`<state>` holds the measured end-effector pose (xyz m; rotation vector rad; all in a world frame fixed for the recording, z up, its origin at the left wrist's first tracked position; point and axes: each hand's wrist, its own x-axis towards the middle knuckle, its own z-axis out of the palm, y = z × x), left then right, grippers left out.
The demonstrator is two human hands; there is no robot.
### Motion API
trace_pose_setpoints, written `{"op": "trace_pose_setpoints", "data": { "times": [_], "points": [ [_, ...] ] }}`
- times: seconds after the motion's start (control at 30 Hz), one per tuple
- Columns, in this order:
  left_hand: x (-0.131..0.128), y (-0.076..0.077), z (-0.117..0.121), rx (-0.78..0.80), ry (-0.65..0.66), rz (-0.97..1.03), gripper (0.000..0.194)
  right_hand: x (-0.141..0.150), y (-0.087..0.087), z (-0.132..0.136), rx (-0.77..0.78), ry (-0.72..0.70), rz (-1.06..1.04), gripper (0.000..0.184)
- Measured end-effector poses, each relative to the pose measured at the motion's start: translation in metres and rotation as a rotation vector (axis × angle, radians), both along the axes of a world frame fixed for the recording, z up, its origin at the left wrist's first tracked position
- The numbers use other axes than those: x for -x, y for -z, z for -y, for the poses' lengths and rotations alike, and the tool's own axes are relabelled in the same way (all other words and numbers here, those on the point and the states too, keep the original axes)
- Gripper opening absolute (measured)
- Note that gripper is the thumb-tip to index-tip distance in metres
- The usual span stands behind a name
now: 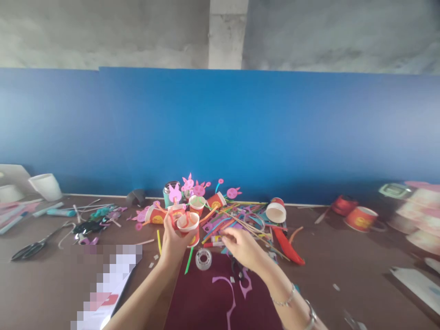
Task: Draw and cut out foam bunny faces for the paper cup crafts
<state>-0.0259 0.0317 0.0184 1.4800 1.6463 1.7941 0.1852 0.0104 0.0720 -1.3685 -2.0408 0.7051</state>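
The left hand [176,242] grasped a paper cup [191,227] by its side, holding it above the tabletop [326,261], between the far edge of the maroon sheet [195,298] and the tabletop's back edge. The cup's mouth faced upward — its long axis ran close to upright, base down. It looked red outside with a yellow emblem, white within, an orange strip [187,221] showing at the mouth. The right hand [242,247] had its fingertips drawn together beside the coloured strips [237,222] — whether they pinched anything could not be told
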Motion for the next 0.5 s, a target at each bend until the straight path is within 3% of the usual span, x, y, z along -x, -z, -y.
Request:
{"op": "trace_pose_setpoints", "data": {
  "times": [0.17,0.33,0.5],
  "points": [
    [0.014,0.018,0.007,0.034,-0.050,-0.084,0.090,0.026,0.029,0.017,-0.066,-0.041,0.093,0.025],
    [0.016,0.019,0.012,-0.001,-0.071,-0.155,0.094,0.044,0.057,0.033,-0.265,-0.014,0.166,0.027],
    [0.025,0.017,0.012,-0.043,-0.118,-0.205,0.094,0.044,0.066,0.035,-0.307,-0.045,0.175,0.019]
  ]
}}
